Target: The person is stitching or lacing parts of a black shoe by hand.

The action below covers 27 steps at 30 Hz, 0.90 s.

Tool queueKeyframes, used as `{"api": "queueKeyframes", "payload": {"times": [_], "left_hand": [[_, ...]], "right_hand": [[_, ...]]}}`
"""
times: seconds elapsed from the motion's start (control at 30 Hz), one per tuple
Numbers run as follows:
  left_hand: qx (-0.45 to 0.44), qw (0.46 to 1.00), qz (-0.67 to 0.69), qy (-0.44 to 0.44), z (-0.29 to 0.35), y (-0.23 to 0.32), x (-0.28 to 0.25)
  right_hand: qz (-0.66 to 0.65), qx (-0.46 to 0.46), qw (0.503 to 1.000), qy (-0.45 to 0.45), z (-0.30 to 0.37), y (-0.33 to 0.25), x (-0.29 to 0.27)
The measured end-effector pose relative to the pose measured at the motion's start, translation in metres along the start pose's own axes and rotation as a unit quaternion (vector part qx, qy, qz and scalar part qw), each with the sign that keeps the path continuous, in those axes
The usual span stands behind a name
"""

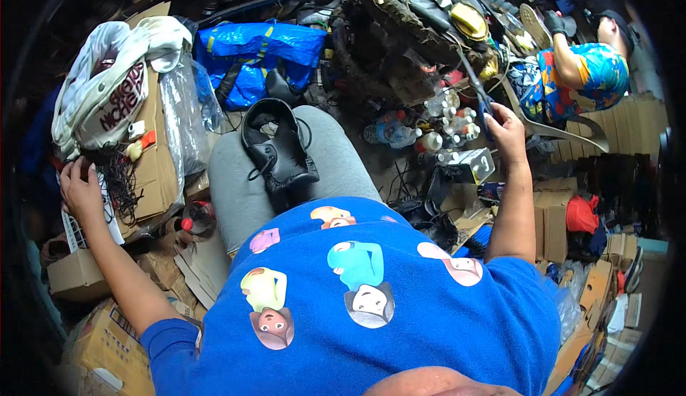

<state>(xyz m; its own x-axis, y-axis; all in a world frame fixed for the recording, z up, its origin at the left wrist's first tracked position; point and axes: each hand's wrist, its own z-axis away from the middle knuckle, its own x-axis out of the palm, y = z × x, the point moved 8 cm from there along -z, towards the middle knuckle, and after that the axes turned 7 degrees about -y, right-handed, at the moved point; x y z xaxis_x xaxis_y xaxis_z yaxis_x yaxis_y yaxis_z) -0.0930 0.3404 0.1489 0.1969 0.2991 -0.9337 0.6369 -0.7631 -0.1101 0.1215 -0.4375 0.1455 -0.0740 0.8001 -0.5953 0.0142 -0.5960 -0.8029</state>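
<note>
A black lace-up shoe [282, 149] rests across my grey-clad lap, touched by neither hand. Out to the right, my right hand [506, 133] is closed round the dark blue handle of a long-bladed tool [473, 76]; whether it is a knife or a pair of scissors I cannot make out. Its blade points up and away from me. On the far left, my left hand [82, 190] has its fingers apart, beside a tangle of black laces [120, 178] and below a white cloth bag [100, 103]. Nothing shows in its grasp.
A cardboard sheet [151, 156] and a blue bag [264, 56] lie beyond my left side. Several plastic bottles [393, 134] and glue-stained clutter crowd the right. A co-worker in a colourful shirt [589, 74] sits at the far right. Cardboard boxes [77, 276] flank me.
</note>
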Motion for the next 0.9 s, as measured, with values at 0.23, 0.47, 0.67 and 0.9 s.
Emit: {"api": "queueKeyframes", "payload": {"times": [0.23,0.47,0.67,0.9], "left_hand": [[0.236,0.937,0.256,-0.027,0.059,0.153,-0.023],[0.440,0.744,0.384,-0.324,0.183,0.295,-0.030],[0.464,0.775,0.376,-0.206,0.195,0.322,-0.024],[0.157,0.617,0.690,-0.343,0.115,0.266,-0.046]], "right_hand": [[0.207,0.148,0.961,-0.109,-0.019,0.090,0.015],[0.407,0.181,0.891,-0.092,-0.106,0.172,0.085],[0.665,-0.059,0.698,-0.259,-0.199,0.263,0.102],[0.449,-0.103,0.870,-0.175,-0.193,0.167,0.127]]}}
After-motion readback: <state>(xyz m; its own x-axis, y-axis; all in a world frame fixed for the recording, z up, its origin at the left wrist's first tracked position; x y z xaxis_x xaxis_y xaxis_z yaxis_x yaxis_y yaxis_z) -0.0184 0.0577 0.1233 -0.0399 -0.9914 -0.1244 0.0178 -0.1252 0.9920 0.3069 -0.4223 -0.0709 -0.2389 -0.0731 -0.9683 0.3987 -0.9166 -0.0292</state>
